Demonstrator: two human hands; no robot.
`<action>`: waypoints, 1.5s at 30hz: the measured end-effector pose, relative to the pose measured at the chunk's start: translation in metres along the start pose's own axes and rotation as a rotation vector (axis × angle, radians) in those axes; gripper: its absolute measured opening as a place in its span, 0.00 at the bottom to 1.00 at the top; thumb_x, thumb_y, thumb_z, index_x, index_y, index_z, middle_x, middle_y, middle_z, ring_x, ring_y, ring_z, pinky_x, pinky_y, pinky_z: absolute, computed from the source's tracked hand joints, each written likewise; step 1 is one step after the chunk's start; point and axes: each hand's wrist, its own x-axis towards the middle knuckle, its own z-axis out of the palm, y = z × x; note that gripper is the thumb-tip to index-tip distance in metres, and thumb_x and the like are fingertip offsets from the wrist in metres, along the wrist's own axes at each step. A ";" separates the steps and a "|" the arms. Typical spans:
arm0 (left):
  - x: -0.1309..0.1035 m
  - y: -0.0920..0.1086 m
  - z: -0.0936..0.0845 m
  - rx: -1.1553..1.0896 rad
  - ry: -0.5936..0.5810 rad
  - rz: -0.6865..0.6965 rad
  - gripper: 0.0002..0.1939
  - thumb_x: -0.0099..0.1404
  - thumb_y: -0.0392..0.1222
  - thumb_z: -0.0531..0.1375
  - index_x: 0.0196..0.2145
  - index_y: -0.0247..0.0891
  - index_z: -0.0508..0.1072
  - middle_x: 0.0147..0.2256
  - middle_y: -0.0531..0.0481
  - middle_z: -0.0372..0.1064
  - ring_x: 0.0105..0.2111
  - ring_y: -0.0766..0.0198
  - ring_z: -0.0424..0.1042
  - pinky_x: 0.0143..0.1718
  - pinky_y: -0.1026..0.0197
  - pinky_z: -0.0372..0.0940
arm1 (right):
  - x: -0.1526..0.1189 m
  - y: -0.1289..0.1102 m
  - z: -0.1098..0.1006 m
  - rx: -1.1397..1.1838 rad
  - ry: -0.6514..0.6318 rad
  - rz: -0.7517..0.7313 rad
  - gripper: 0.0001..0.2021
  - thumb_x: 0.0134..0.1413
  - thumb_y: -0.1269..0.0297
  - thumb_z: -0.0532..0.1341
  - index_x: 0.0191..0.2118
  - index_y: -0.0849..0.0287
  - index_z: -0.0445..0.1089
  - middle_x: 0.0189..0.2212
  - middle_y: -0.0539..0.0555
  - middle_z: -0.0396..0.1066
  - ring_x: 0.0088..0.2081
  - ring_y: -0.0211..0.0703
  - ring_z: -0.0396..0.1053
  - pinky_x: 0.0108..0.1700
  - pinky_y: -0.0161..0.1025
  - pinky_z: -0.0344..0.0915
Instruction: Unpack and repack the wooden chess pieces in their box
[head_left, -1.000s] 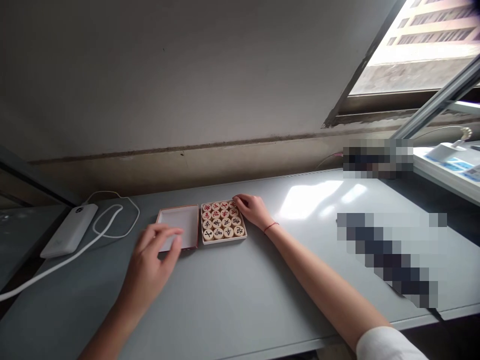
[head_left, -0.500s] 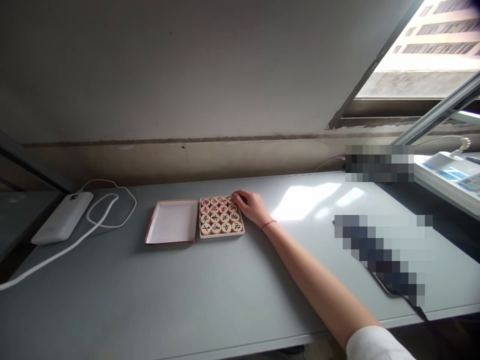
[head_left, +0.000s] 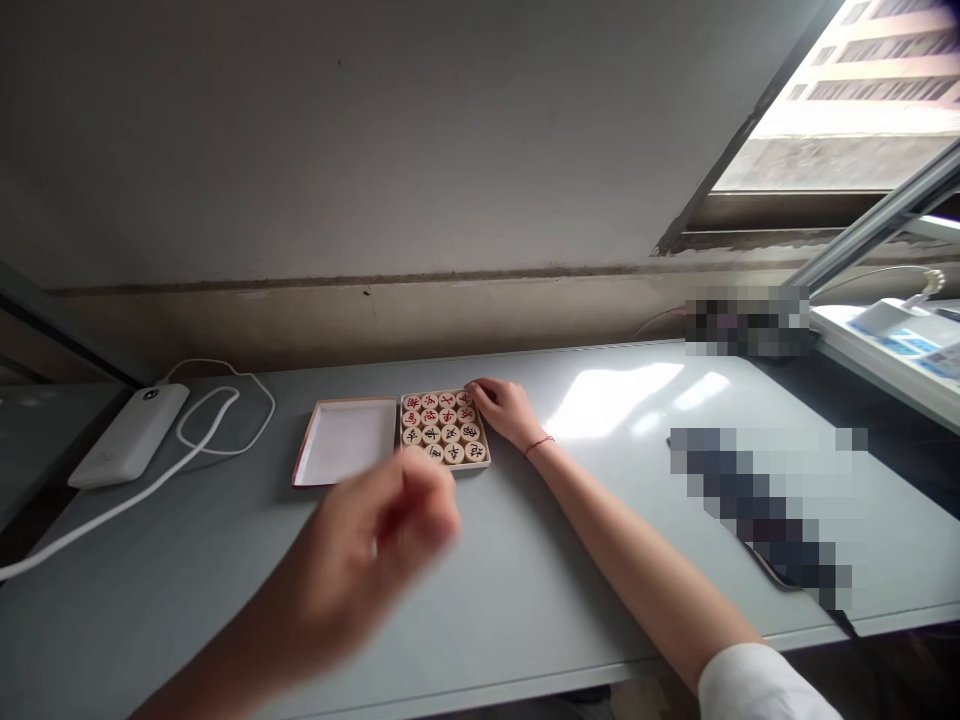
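A shallow box holds round wooden Chinese chess pieces in rows, red characters at the back and black ones nearer. My right hand has its curled fingers on the box's far right corner and hides part of a piece there. In front of the box my left hand hangs in the air, smeared by motion, with its fingers bent. It covers the near left corner of the box. Whether anything is between those fingers cannot be made out. The box lid lies inside up, just left of the box.
A white power bank with a looped white cable lies at the left of the grey desk. A dark, pixelated object lies at the right. The wall runs along the back edge.
My left hand has come into view from the lower left and is in front of the box and lid. My right hand stays at the box's far right corner.
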 end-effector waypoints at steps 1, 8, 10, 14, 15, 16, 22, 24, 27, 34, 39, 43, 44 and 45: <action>0.026 -0.004 -0.001 0.074 0.035 -0.018 0.16 0.66 0.56 0.52 0.33 0.41 0.69 0.25 0.52 0.64 0.25 0.65 0.64 0.26 0.63 0.60 | 0.000 -0.001 0.000 0.002 0.002 0.011 0.15 0.58 0.60 0.52 0.32 0.57 0.76 0.31 0.54 0.77 0.31 0.42 0.71 0.30 0.34 0.58; 0.118 -0.078 -0.018 0.676 0.244 0.005 0.13 0.65 0.41 0.48 0.37 0.39 0.72 0.40 0.47 0.71 0.37 0.60 0.71 0.45 0.59 0.64 | -0.001 -0.014 -0.001 0.047 -0.038 0.045 0.16 0.57 0.61 0.51 0.30 0.58 0.76 0.25 0.53 0.76 0.28 0.41 0.69 0.28 0.33 0.56; 0.122 -0.086 -0.019 0.715 0.206 0.002 0.16 0.66 0.42 0.47 0.43 0.40 0.72 0.44 0.46 0.69 0.39 0.60 0.72 0.45 0.59 0.64 | -0.002 -0.017 0.000 0.060 -0.060 0.044 0.16 0.57 0.61 0.51 0.30 0.58 0.76 0.23 0.53 0.75 0.27 0.41 0.68 0.28 0.33 0.56; 0.129 -0.081 -0.015 0.870 0.071 -0.042 0.17 0.67 0.46 0.48 0.44 0.41 0.73 0.44 0.46 0.67 0.39 0.58 0.72 0.42 0.59 0.65 | -0.002 -0.018 0.001 0.058 -0.073 0.035 0.16 0.58 0.61 0.51 0.30 0.58 0.75 0.23 0.53 0.74 0.26 0.41 0.68 0.28 0.33 0.55; 0.131 -0.079 -0.013 0.917 0.047 -0.055 0.17 0.67 0.46 0.49 0.44 0.40 0.74 0.44 0.46 0.67 0.40 0.57 0.72 0.41 0.59 0.65 | -0.003 -0.018 0.002 0.058 -0.073 0.033 0.16 0.58 0.62 0.51 0.30 0.58 0.75 0.23 0.53 0.75 0.26 0.41 0.68 0.28 0.33 0.55; 0.133 -0.078 -0.011 0.953 0.032 -0.064 0.16 0.67 0.46 0.49 0.43 0.39 0.74 0.44 0.45 0.68 0.40 0.56 0.72 0.40 0.59 0.65 | -0.003 -0.017 0.002 0.058 -0.072 0.031 0.16 0.58 0.62 0.51 0.30 0.58 0.75 0.23 0.53 0.75 0.26 0.41 0.68 0.28 0.33 0.55; 0.136 -0.073 -0.004 1.067 0.007 -0.091 0.16 0.66 0.44 0.49 0.40 0.37 0.74 0.42 0.43 0.69 0.40 0.54 0.72 0.39 0.59 0.65 | -0.002 -0.017 0.004 0.044 -0.054 0.017 0.16 0.58 0.62 0.51 0.31 0.58 0.76 0.26 0.53 0.76 0.27 0.40 0.68 0.28 0.33 0.54; 0.135 -0.068 -0.001 1.135 -0.026 -0.124 0.18 0.67 0.45 0.47 0.39 0.36 0.75 0.41 0.42 0.69 0.39 0.53 0.72 0.39 0.58 0.65 | -0.002 -0.017 0.004 0.036 -0.053 0.015 0.16 0.58 0.62 0.51 0.31 0.58 0.76 0.26 0.53 0.76 0.26 0.40 0.67 0.28 0.33 0.54; 0.135 -0.058 0.006 1.235 -0.060 -0.186 0.22 0.68 0.44 0.44 0.38 0.35 0.76 0.40 0.40 0.69 0.39 0.51 0.73 0.37 0.56 0.65 | -0.002 -0.016 0.005 0.026 -0.054 0.014 0.16 0.58 0.63 0.51 0.32 0.58 0.76 0.27 0.53 0.76 0.27 0.40 0.67 0.28 0.33 0.54; 0.139 -0.054 0.013 1.281 -0.074 -0.215 0.23 0.68 0.42 0.44 0.34 0.33 0.77 0.39 0.38 0.70 0.39 0.50 0.72 0.38 0.55 0.65 | -0.003 -0.012 0.007 0.012 -0.049 -0.002 0.15 0.58 0.63 0.52 0.34 0.57 0.76 0.30 0.53 0.77 0.29 0.41 0.70 0.29 0.33 0.56; 0.138 -0.064 0.010 1.232 -0.070 -0.164 0.21 0.67 0.42 0.45 0.34 0.34 0.77 0.36 0.39 0.71 0.37 0.52 0.73 0.38 0.54 0.65 | -0.002 -0.012 0.008 0.005 -0.039 -0.005 0.14 0.58 0.63 0.52 0.35 0.57 0.76 0.32 0.54 0.78 0.32 0.43 0.72 0.31 0.34 0.59; 0.133 -0.074 0.008 1.148 0.023 -0.075 0.20 0.67 0.44 0.46 0.38 0.34 0.76 0.38 0.40 0.71 0.37 0.53 0.72 0.37 0.56 0.65 | -0.002 -0.012 0.009 0.012 -0.031 0.005 0.13 0.58 0.65 0.53 0.37 0.56 0.76 0.35 0.54 0.78 0.35 0.45 0.73 0.34 0.35 0.62; 0.131 -0.076 0.008 1.125 0.048 -0.043 0.19 0.67 0.44 0.46 0.39 0.35 0.75 0.39 0.40 0.71 0.38 0.52 0.72 0.37 0.56 0.65 | -0.002 -0.012 0.009 0.011 -0.032 0.007 0.13 0.58 0.66 0.53 0.37 0.56 0.76 0.35 0.54 0.78 0.35 0.45 0.73 0.34 0.35 0.62; 0.130 -0.078 0.009 1.109 0.068 -0.012 0.19 0.67 0.44 0.47 0.40 0.35 0.75 0.40 0.40 0.71 0.39 0.52 0.71 0.38 0.56 0.64 | -0.002 -0.012 0.009 0.010 -0.032 0.007 0.13 0.58 0.66 0.53 0.37 0.56 0.76 0.35 0.54 0.78 0.35 0.45 0.73 0.34 0.35 0.62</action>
